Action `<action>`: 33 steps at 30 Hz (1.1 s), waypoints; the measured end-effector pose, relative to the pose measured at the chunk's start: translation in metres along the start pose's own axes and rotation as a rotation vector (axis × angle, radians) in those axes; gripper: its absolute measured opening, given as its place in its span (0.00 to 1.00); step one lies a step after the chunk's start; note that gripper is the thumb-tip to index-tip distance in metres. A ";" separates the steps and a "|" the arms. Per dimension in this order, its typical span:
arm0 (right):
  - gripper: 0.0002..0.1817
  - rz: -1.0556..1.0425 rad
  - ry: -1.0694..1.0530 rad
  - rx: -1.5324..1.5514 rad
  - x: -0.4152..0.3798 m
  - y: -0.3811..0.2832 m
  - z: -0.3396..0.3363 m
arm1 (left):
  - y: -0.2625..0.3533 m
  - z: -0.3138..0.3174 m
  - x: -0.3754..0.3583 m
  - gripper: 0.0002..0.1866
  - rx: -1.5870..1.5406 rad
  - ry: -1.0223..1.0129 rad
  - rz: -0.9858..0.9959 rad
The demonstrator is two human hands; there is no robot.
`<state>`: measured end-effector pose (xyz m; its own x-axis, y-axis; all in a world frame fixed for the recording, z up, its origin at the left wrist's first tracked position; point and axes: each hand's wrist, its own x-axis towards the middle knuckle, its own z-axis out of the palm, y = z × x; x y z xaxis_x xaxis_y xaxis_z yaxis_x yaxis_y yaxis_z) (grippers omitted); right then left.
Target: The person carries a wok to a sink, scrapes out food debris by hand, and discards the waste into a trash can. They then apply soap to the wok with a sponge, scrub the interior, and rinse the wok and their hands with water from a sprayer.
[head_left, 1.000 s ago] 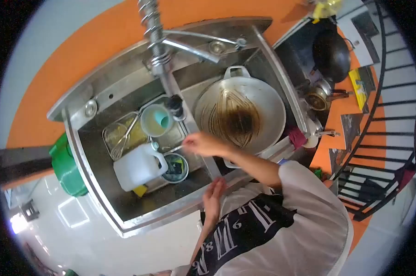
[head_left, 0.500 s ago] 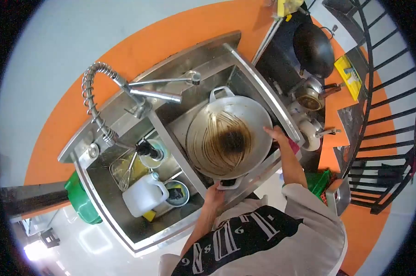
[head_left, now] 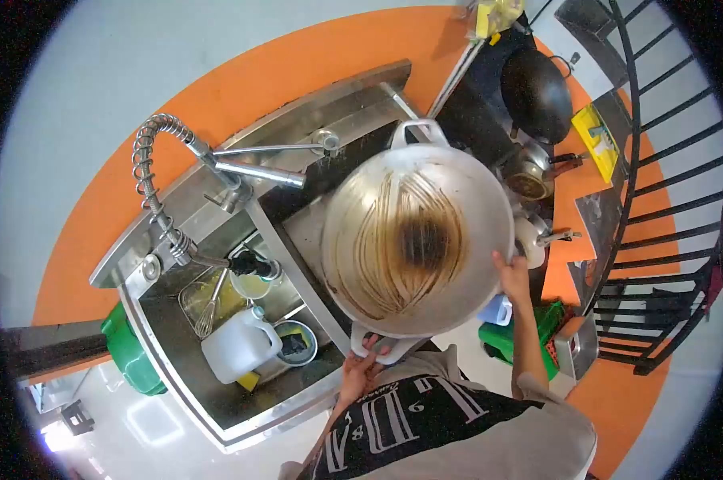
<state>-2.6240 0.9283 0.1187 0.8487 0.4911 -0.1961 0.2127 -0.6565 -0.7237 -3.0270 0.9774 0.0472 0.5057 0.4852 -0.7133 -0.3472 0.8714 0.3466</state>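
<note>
A large two-handled metal wok [head_left: 361, 208] with a dark burnt patch and brown streaks inside is raised above the right sink basin, tilted toward me. My left hand [head_left: 365, 370] grips its near handle [head_left: 384, 349], with fingers through the loop. My right hand [head_left: 512, 276] is closed on the wok's right rim, with the thumb on the inner side. The far handle [head_left: 418, 128] points away from me, untouched.
Left basin [head_left: 241, 408] holds a white jug [head_left: 237, 348], whisk [head_left: 209, 312], tray and bowl [head_left: 297, 344]. A spring faucet [head_left: 257, 172] stands behind. At right are a black wok [head_left: 537, 96], small pots [head_left: 528, 180], a yellow dustpan [head_left: 596, 144], green crate [head_left: 545, 328] and black railing [head_left: 673, 192].
The wok has risen out of the right basin toward me and shifted right, and it looks larger. Both hands have moved with it, the right one farther right and down.
</note>
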 end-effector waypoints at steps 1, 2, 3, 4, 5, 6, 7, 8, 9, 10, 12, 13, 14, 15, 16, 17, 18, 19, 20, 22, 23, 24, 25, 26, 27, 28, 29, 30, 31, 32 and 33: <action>0.21 -0.073 0.067 0.184 -0.009 0.010 -0.003 | 0.011 0.007 -0.006 0.19 -0.006 -0.002 -0.004; 0.21 -0.071 0.063 0.175 -0.019 0.019 0.001 | 0.026 0.010 -0.011 0.21 0.131 -0.014 0.084; 0.21 -0.031 0.114 0.213 -0.028 0.028 0.011 | 0.041 0.010 -0.010 0.23 0.267 -0.024 0.174; 0.21 0.008 0.163 0.253 -0.037 0.043 0.025 | 0.055 0.007 -0.004 0.24 0.347 -0.005 0.205; 0.21 0.000 0.151 0.249 -0.039 0.064 0.047 | 0.074 0.004 0.006 0.26 0.426 0.015 0.242; 0.21 0.012 0.195 0.317 -0.038 0.095 0.075 | 0.093 0.001 0.017 0.26 0.438 -0.001 0.254; 0.20 0.027 0.236 0.385 -0.042 0.097 0.094 | 0.111 -0.003 0.027 0.26 0.449 -0.012 0.266; 0.20 0.022 0.214 0.381 -0.046 0.098 0.113 | 0.127 -0.010 0.039 0.27 0.495 -0.028 0.316; 0.18 0.114 0.227 0.541 -0.053 0.088 0.137 | 0.141 -0.018 0.051 0.27 0.541 -0.041 0.369; 0.19 0.211 0.236 0.699 -0.059 0.079 0.154 | 0.154 -0.029 0.065 0.27 0.568 -0.032 0.340; 0.16 0.295 0.226 0.801 -0.062 0.076 0.181 | 0.174 -0.034 0.075 0.27 0.583 0.009 0.321; 0.14 0.387 0.249 0.904 -0.065 0.074 0.196 | 0.181 -0.031 0.076 0.26 0.618 0.023 0.340; 0.15 0.377 0.187 0.953 -0.078 0.059 0.197 | 0.187 -0.030 0.075 0.25 0.653 0.041 0.354; 0.15 0.383 0.152 0.942 -0.082 0.063 0.204 | 0.190 -0.035 0.081 0.25 0.639 0.074 0.359; 0.17 0.406 0.163 0.981 -0.084 0.067 0.205 | 0.189 -0.043 0.091 0.25 0.636 0.010 0.361; 0.19 0.432 0.173 1.014 -0.088 0.064 0.205 | 0.188 -0.045 0.091 0.25 0.630 -0.050 0.361; 0.25 0.618 0.249 0.889 -0.089 0.061 0.203 | 0.186 -0.048 0.091 0.25 0.609 -0.015 0.364; 0.25 0.622 0.218 0.866 -0.092 0.074 0.206 | 0.187 -0.040 0.084 0.24 0.612 -0.019 0.387; 0.26 0.553 0.164 0.927 -0.094 0.102 0.208 | 0.189 -0.033 0.080 0.23 0.616 -0.025 0.411; 0.27 0.495 0.061 0.953 -0.090 0.120 0.201 | 0.194 -0.036 0.077 0.23 0.579 -0.018 0.389; 0.27 0.543 -0.071 0.920 -0.090 0.114 0.189 | 0.192 -0.043 0.072 0.23 0.561 -0.040 0.361; 0.26 0.589 -0.196 0.894 -0.088 0.103 0.180 | 0.192 -0.047 0.074 0.23 0.535 0.001 0.363; 0.26 0.637 -0.310 0.870 -0.089 0.091 0.168 | 0.190 -0.049 0.076 0.22 0.565 -0.020 0.415; 0.26 0.688 -0.416 0.843 -0.094 0.076 0.153 | 0.187 -0.056 0.074 0.22 0.597 -0.045 0.461; 0.26 0.735 -0.520 0.819 -0.097 0.062 0.143 | 0.186 -0.068 0.070 0.22 0.581 -0.020 0.458; 0.26 0.745 -0.534 0.797 -0.103 0.051 0.132 | 0.183 -0.080 0.068 0.23 0.663 0.019 0.539; 0.25 0.835 -0.811 0.536 -0.105 0.040 0.119 | 0.177 -0.090 0.067 0.24 0.744 0.058 0.618; 0.24 0.904 -1.076 0.255 -0.102 0.026 0.112 | 0.166 -0.115 0.061 0.24 0.609 0.082 0.677; 0.24 0.908 -1.083 0.230 -0.110 -0.003 0.116 | 0.161 -0.136 0.041 0.23 0.549 0.185 0.655; 0.22 0.727 -1.194 0.160 -0.132 -0.039 0.138 | 0.157 -0.159 0.017 0.23 0.497 0.278 0.628; 0.19 0.545 -1.295 0.097 -0.155 -0.064 0.170 | 0.148 -0.175 -0.009 0.20 0.408 0.389 0.701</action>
<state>-2.8514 0.9919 0.0827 -0.2396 0.3978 -0.8856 -0.0729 -0.9170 -0.3922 -3.2214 1.0897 -0.0014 -0.0454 0.9209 -0.3870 -0.1304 0.3787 0.9163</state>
